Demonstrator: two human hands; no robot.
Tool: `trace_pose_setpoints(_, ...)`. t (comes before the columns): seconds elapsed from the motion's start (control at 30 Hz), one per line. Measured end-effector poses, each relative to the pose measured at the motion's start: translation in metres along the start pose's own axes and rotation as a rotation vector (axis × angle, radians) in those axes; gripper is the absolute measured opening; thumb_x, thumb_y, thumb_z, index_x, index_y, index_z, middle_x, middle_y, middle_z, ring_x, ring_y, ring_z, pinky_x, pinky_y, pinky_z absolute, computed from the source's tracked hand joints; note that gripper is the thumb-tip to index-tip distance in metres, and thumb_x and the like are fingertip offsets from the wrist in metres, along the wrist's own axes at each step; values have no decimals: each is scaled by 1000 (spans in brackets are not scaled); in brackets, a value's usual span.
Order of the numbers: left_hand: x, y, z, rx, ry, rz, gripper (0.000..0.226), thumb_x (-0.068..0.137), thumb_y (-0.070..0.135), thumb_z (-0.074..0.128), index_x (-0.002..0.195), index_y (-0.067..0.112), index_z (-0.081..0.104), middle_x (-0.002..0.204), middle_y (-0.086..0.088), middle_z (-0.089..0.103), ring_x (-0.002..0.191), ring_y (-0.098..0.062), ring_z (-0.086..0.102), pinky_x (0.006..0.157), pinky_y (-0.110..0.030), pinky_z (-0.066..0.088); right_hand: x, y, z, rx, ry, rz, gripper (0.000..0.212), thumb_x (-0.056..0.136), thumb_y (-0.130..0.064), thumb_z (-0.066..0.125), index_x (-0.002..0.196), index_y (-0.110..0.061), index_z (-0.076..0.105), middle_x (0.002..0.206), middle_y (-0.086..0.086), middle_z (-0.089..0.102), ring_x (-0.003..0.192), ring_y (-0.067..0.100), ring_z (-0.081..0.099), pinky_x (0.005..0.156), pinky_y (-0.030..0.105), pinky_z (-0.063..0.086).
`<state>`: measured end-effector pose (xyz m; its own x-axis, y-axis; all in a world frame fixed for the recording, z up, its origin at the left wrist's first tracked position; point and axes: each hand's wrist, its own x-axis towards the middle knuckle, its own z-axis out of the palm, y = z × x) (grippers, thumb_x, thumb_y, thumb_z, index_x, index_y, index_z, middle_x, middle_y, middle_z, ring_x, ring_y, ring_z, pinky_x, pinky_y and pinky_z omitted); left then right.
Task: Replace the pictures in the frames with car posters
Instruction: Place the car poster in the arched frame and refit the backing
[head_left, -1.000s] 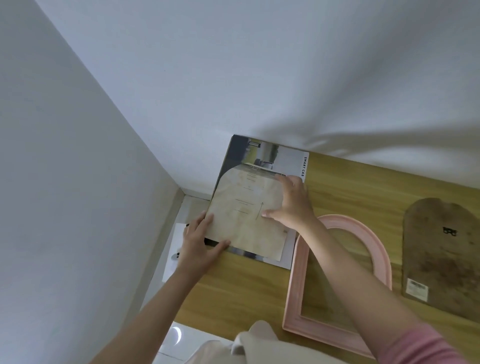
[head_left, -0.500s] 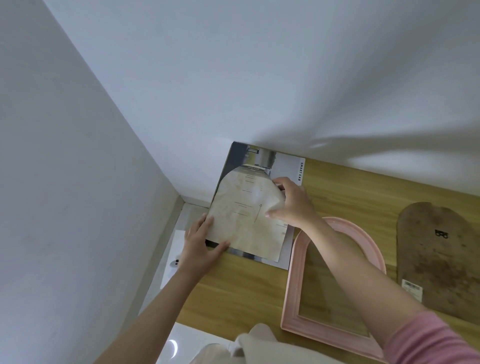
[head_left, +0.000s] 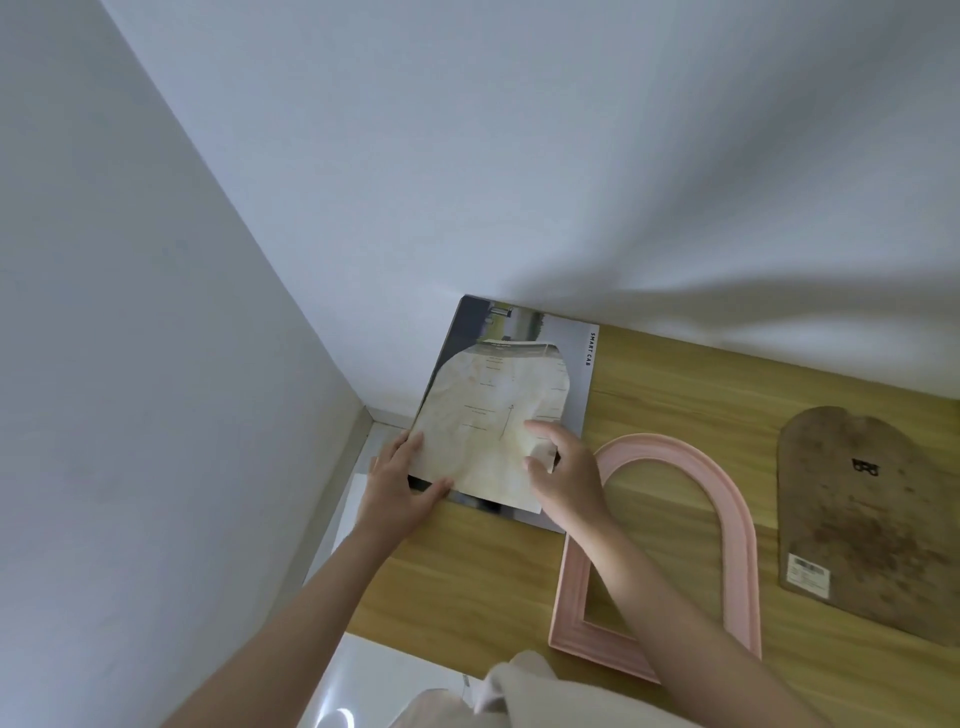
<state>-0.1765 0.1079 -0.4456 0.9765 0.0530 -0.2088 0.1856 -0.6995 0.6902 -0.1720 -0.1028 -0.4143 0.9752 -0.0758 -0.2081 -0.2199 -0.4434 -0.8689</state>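
The right hand (head_left: 563, 480) has slid from the arched picture's (head_left: 488, 426) top to its lower right edge, pinching there, while the left hand (head_left: 400, 486) presses its corner onto the car poster (head_left: 576, 374) on the desk (head_left: 675, 395), probably as a cutting template.

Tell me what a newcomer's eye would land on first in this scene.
First, the arch-topped cream paper lying on the grey car poster at the table's back left corner, with the left hand resting on its near left corner and the right hand touching its right edge. Next, the empty pink arched frame flat on the wooden table to the right, and beyond it the brown backing board.
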Motion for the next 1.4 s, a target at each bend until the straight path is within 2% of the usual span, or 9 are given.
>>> trace_pose_setpoints(0.17,-7,6,-7,-93,65,66,57,82,30,67,134,31,44,139,8,42,132,-16,33,106,-36,31,-6,-15,-10,140,5,-46,44,85,3,55,118,-26,60,114,-15,61,96,-15,54,84,2,39)
trace_pose_setpoints(0.3,-24,19,-17,-317,98,57,39,86,21,61,118,40,55,114,20,59,96,-16,60,84,-32,53,-24,-12,-34,241,0,-73,44,84,5,57,116,-23,63,76,-7,57,57,-4,51,64,8,42)
trace_pose_setpoints(0.4,-44,32,-15,-375,125,60,32,87,12,59,111,33,61,101,7,63,80,-16,60,69,-27,53,-44,-1,-52,222,8,-97,45,83,4,59,118,-24,62,82,-14,56,57,-6,47,66,10,40)
trace_pose_setpoints(0.53,-80,47,9,-343,59,45,35,84,12,64,118,20,60,102,3,61,85,-17,62,72,-29,57,-79,25,-77,174,125,-70,48,79,4,65,120,-20,58,115,-11,59,76,-8,57,70,8,46)
trace_pose_setpoints(0.67,-110,58,43,-302,-21,65,38,79,16,70,116,18,61,105,4,63,78,-15,61,72,-28,57,-119,61,-105,112,249,14,44,78,-5,72,117,-18,59,112,-11,59,90,-8,57,75,3,43)
trace_pose_setpoints(0.83,-127,83,80,-254,-136,104,38,79,17,71,116,15,62,110,4,60,82,-16,62,73,-30,57,-151,109,-131,-46,370,88,42,76,-14,72,115,-21,60,116,-6,60,102,21,60,91,41,51)
trace_pose_setpoints(0.97,-127,94,95,-116,-176,159,44,83,16,67,125,10,56,112,4,57,85,-8,56,75,-18,48,-155,131,-139,-172,358,84,43,78,-17,72,118,-15,59,121,5,57,109,14,53,96,30,43)
trace_pose_setpoints(1.23,-128,87,104,68,-182,251,48,84,14,64,128,4,51,121,-5,44,95,-14,52,92,-28,51,-148,150,-133,-329,306,-77,51,74,-24,76,120,-15,58,104,5,43,82,12,47,67,26,48)
trace_pose_setpoints(1.4,-131,82,107,86,-137,266,43,83,13,64,124,5,54,124,-7,37,113,-20,43,99,-26,42,-156,161,-124,-341,341,-179,55,73,-45,60,118,-14,61,103,5,42,82,7,44,54,26,48)
